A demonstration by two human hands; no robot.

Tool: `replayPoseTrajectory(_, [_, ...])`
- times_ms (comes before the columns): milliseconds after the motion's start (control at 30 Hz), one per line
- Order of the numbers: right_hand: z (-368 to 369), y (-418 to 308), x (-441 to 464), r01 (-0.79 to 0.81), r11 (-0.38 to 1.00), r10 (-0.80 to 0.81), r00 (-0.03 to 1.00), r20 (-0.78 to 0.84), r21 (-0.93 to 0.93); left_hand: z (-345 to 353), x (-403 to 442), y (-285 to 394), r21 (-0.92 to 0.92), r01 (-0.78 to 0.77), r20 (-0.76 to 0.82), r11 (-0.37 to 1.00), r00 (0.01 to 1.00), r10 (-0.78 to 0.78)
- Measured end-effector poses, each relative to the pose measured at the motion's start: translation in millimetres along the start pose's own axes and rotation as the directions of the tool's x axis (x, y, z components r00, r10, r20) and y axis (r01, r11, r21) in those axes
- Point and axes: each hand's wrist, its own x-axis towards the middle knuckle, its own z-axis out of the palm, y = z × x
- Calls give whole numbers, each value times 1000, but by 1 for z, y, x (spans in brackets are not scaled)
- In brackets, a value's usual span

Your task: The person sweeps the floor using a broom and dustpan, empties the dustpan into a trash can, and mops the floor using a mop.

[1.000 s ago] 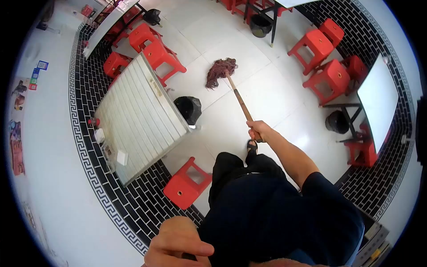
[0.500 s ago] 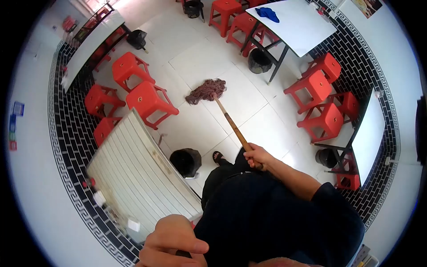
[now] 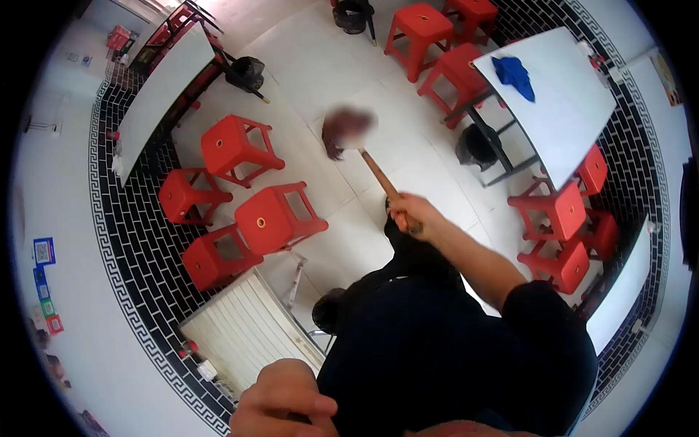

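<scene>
My right hand is wrapped around the upper end of a mop's wooden handle. The handle slants away to the dark reddish mop head, which lies on the pale tiled floor and is partly blurred. Close to the camera at the bottom, my left hand is closed with its fingers curled. A small dark patch shows between those fingers, too little to name.
Red stools stand to the left, with more red stools on the right. A white table bears a blue cloth; a black bin is beside it. A ribbed white surface lies at lower left.
The view has advanced into the room; the ribbed surface and near bin have slid downward. The mop handle, still in my right hand, appears shorter. My left hand stays closed in nearly the same place.
</scene>
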Motion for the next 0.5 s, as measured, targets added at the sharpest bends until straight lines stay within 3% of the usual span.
replayPoseTrajectory(67, [12, -78, 82, 10, 1000, -11, 996, 84, 6, 4, 53, -20, 141, -30, 52, 989, 998, 23])
replayPoseTrajectory(167, [35, -185, 207, -32, 988, 18, 995, 94, 150, 12, 120, -42, 112, 63, -22, 992, 998, -60])
replayPoseTrajectory(200, [45, -214, 231, -16, 996, 12, 999, 44, 86, 14, 138, -50, 119, 73, -29, 990, 997, -70])
replayPoseTrajectory(233, [45, -227, 266, 64, 995, -64, 998, 9, -72, 16, 153, -62, 237, 42, -71, 971, 997, -26])
replayPoseTrajectory(267, [46, -246, 279, 84, 860, -117, 993, -34, -503, 15, 170, -74, 350, 14, -103, 937, 994, 23])
replayPoseTrajectory(300, [42, -262, 287, 58, 553, -183, 982, -53, -831, 9, 188, -83, 348, 19, -97, 937, 995, 15])
replayPoseTrajectory(333, [36, -269, 290, 47, 560, -179, 982, -66, -827, 3, 205, -91, 299, 45, -116, 953, 993, -10])
replayPoseTrajectory(400, [13, -267, 276, -85, 194, -299, 944, -141, -977, -12, 233, -106, 220, 72, -116, 973, 992, -47])
replayPoseTrajectory(467, [-20, -253, 257, -101, 142, -302, 943, -140, -985, -25, 267, -120, 110, 92, -113, 990, 990, -80])
replayPoseTrajectory(500, [-52, -228, 253, -107, 75, -377, 917, -127, -991, -35, 285, -124, 80, 93, -97, 992, 992, -85])
